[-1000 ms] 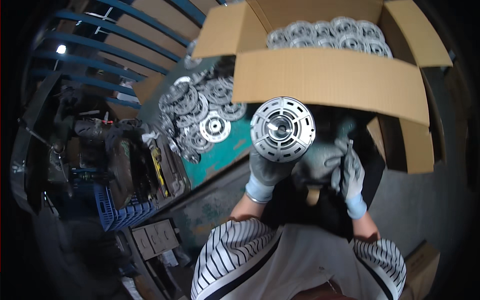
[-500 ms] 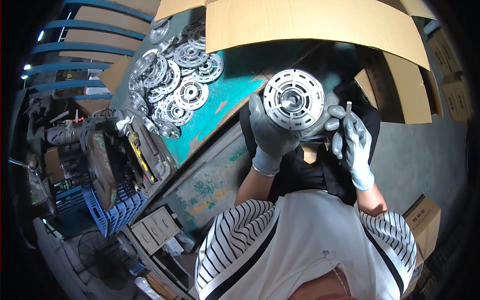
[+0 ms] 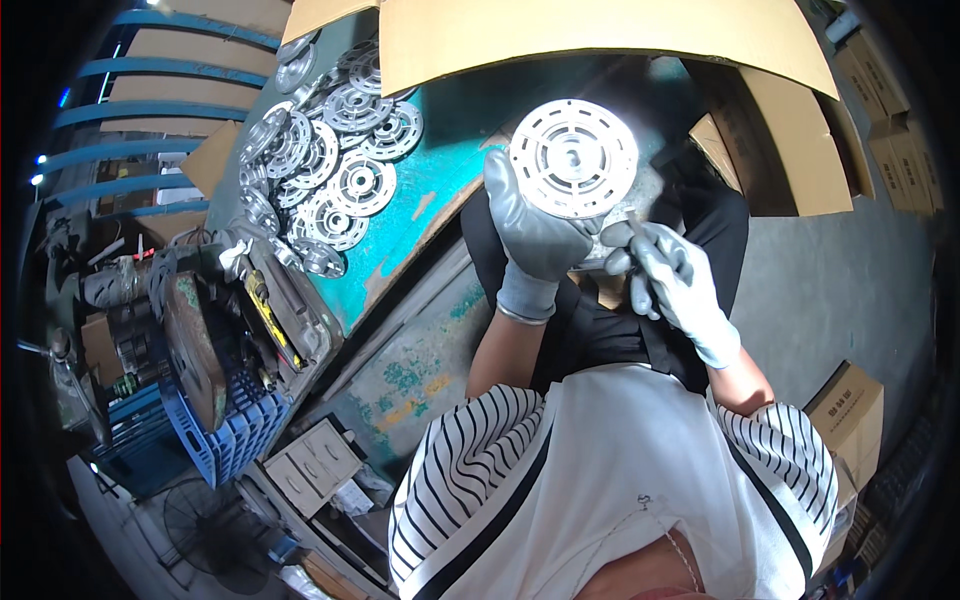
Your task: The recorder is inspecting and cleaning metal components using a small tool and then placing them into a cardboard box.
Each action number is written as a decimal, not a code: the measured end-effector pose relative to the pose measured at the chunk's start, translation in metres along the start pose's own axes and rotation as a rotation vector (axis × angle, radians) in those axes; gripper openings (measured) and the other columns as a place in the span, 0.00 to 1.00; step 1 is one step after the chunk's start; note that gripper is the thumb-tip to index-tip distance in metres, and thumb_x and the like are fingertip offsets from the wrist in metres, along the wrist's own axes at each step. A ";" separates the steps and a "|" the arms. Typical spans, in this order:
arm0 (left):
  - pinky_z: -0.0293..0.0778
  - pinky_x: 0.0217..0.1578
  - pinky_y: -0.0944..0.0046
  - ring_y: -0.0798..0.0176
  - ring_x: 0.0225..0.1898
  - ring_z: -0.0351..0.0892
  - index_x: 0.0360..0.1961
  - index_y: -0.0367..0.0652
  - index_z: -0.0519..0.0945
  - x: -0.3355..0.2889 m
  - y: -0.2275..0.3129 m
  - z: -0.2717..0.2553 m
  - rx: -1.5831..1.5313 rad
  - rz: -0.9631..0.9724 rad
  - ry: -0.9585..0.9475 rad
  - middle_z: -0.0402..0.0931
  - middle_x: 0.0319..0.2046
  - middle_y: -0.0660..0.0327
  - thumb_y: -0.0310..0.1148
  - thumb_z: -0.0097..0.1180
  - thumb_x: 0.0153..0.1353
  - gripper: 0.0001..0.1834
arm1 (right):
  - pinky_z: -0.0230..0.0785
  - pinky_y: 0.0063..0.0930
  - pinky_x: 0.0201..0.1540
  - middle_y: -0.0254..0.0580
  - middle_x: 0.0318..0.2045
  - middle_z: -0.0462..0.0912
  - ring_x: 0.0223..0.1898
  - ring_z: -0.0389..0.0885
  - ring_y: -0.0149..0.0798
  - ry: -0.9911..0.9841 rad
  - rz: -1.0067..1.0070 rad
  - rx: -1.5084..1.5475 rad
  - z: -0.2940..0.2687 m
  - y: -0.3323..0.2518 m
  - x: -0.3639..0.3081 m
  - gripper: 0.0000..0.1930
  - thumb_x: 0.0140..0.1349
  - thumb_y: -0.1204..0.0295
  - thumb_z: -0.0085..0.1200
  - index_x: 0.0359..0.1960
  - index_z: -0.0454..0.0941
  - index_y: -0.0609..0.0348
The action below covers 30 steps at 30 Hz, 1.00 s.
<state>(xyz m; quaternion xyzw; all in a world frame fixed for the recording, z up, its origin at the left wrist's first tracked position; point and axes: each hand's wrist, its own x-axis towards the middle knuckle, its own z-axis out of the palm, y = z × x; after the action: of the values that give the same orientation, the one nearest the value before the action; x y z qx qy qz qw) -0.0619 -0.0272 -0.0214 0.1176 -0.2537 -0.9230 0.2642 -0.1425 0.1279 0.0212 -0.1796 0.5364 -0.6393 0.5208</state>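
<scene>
My left hand (image 3: 535, 235), in a grey-coated glove, grips a round slotted metal disc (image 3: 573, 160) by its lower left edge. The disc's face is turned up and shines brightly, with a raised hub in its middle. Just below right of the disc is my right hand (image 3: 682, 285), also gloved, its fingers closed around a slim, stick-like tool (image 3: 636, 226). The tool's tip is close to the disc's lower right rim; whether they touch I cannot tell. Several similar metal discs (image 3: 352, 110) lie heaped on the green worktable (image 3: 400, 210) to the left.
An open cardboard box (image 3: 600, 30) spreads its flaps over the far side. At the left are a rusty machine (image 3: 195, 350), a yellow-handled tool (image 3: 268, 315) and a blue plastic crate (image 3: 235, 430). More cartons (image 3: 845, 420) stand at the right.
The disc has moved slightly away and left, its face tilting into the light. My right hand has come left toward it, and the tool has tipped over from upright toward the disc's rim.
</scene>
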 end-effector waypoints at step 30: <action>0.81 0.42 0.58 0.60 0.43 0.79 0.54 0.31 0.65 -0.006 -0.027 0.001 0.325 0.109 0.170 0.75 0.45 0.51 0.34 0.36 0.70 0.19 | 0.70 0.39 0.30 0.53 0.28 0.79 0.29 0.78 0.56 0.179 -0.445 -0.802 -0.001 0.047 0.021 0.11 0.58 0.72 0.52 0.42 0.77 0.60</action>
<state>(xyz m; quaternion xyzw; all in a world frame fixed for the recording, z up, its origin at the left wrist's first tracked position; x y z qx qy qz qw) -0.0692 -0.0034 -0.0343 0.2223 -0.3820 -0.8410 0.3120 -0.1289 0.1157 -0.0275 -0.4215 0.7326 -0.4905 0.2121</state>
